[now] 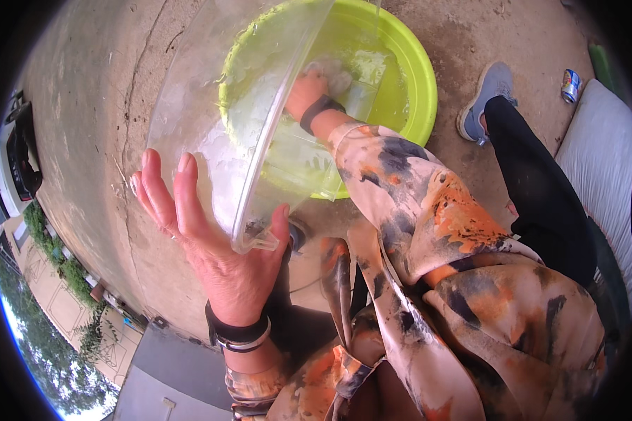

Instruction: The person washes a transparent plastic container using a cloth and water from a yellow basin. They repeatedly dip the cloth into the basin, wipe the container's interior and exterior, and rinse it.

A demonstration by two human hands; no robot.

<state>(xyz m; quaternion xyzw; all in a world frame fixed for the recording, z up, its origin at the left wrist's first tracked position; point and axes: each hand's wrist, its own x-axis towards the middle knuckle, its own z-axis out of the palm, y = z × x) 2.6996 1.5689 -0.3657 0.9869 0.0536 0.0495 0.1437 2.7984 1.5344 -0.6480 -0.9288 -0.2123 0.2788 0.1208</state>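
A large clear plastic box, wet and tilted, is held over a lime-green basin. My left hand grips one corner of the box, its fingers spread along the outer wall and its thumb by the rim. Past that rim reaches my right hand, pressing a wadded pale cloth that looks wet. The cloth is partly hidden by the fingers. Shallow water glints in the basin, and some of it shows blurred through the clear plastic.
Cracked concrete ground surrounds the basin. At right are another person's grey shoe and dark trouser leg, a drink can and a stuffed white sack. A white vehicle stands at far left.
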